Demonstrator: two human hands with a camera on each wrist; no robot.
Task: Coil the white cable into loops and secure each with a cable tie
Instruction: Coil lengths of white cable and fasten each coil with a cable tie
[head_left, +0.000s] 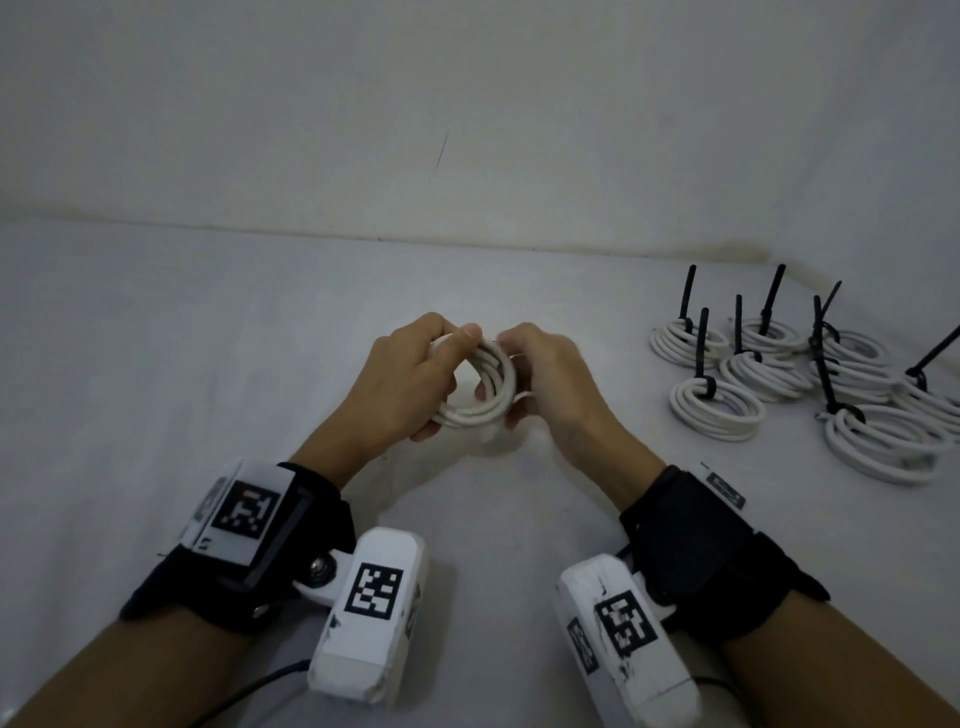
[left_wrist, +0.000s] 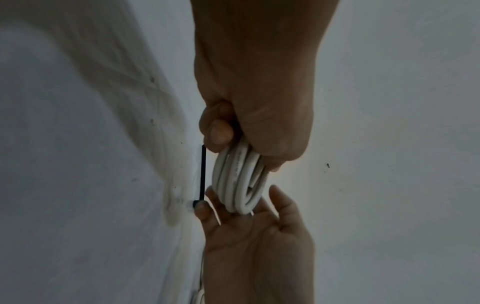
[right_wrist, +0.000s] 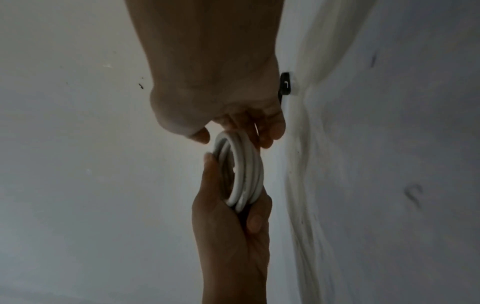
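Held between both hands above a pale grey-white cloth-covered surface (head_left: 218, 364): round coil of white plastic-sheathed cable (head_left: 480, 387), several turns, standing roughly on edge. Left hand (head_left: 402, 387) curled round the coil's left side, thumb lying across the top turns, fingers wrapped underneath. Right hand (head_left: 553, 384) on the coil's right side, fingers curled in against the turns, thumb near the top beside the left thumb. From the left wrist view, right-hand fingers (left_wrist: 281, 203) loosely spread, cradling the coil's edge rather than clamped tight. A thin black strip (left_wrist: 202, 172) just beside the coil there; cannot tell whether held. No black tie seen around this coil.

Well apart to the right, on the same surface: cluster of finished white cable coils (head_left: 810, 384), lying flat, each cinched with a black plastic cable tie (head_left: 702, 345) whose tail sticks upward. White wrist-mounted camera housings with black square markers (head_left: 371, 592) on both forearms.
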